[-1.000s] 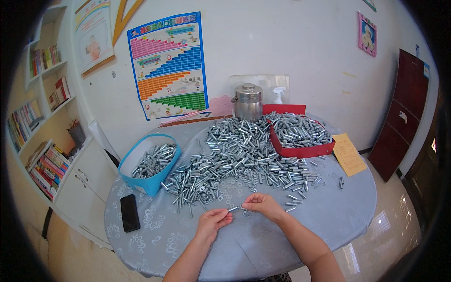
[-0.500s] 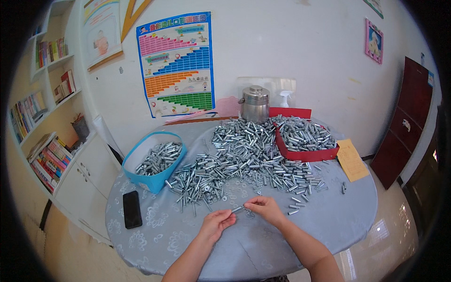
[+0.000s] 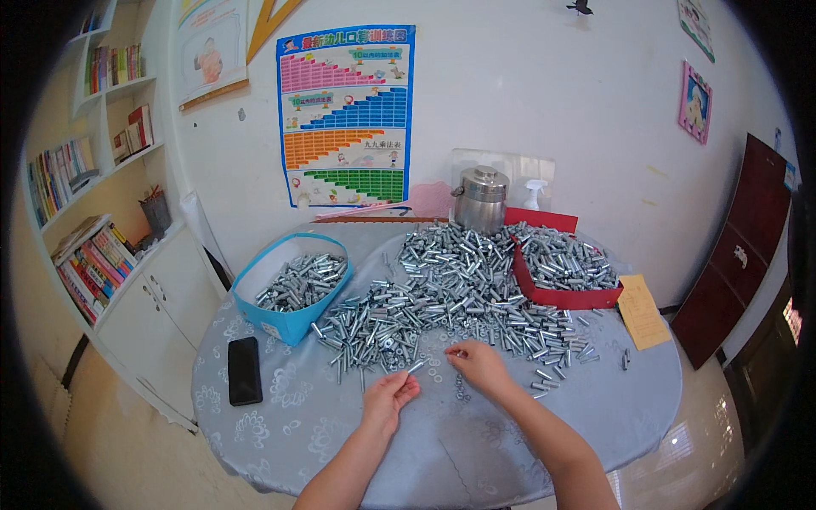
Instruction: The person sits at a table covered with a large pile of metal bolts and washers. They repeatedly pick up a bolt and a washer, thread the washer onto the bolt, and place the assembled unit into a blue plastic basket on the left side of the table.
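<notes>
Near the front of the pile, my left hand [image 3: 391, 396] is closed round a silver sleeved bolt [image 3: 416, 366], whose end sticks out beyond the fingertips toward the pile. My right hand [image 3: 478, 365] is a little to the right and apart from that bolt. Its thumb and fingers are pinched together at the pile's edge; what they hold, if anything, is too small to make out. Loose washers [image 3: 435, 371] lie on the cloth between the two hands. A big heap of metal bolts [image 3: 450, 289] spreads behind them.
A blue bin [image 3: 293, 323] with bolts stands left, a phone [image 3: 244, 371] before it. At the back right are a red box [image 3: 569, 297] full of bolts and a yellow envelope [image 3: 643, 313]. A steel pot [image 3: 482, 201] and a spray bottle [image 3: 533, 195] stand behind the heap.
My right hand has left the bolt's end and moved forward to the heap's edge. My left hand keeps the bolt, now tilted more away from me. The whole view has shifted slightly.
</notes>
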Demonstrator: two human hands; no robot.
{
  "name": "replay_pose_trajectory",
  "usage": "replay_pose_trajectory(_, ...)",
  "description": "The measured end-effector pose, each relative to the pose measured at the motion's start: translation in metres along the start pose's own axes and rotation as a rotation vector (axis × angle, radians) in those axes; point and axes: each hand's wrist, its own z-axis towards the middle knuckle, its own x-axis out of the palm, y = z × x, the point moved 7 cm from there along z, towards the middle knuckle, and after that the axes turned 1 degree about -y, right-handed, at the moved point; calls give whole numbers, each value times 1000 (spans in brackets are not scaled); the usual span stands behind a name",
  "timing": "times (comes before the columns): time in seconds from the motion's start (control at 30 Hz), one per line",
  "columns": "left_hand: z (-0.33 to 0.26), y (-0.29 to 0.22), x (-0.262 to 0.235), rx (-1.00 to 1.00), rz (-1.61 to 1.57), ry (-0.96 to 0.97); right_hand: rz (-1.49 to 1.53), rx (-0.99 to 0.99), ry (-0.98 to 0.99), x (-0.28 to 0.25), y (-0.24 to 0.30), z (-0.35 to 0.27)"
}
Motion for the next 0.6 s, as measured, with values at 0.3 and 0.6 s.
replay_pose_trajectory(0.3,6,-11,-14,71,-45,-50,-318,-132,-79,31,7,28)
replay_pose_trajectory(0.6,3,-10,-8,39,-33,-42,-120,-39,-11,25,5,25)
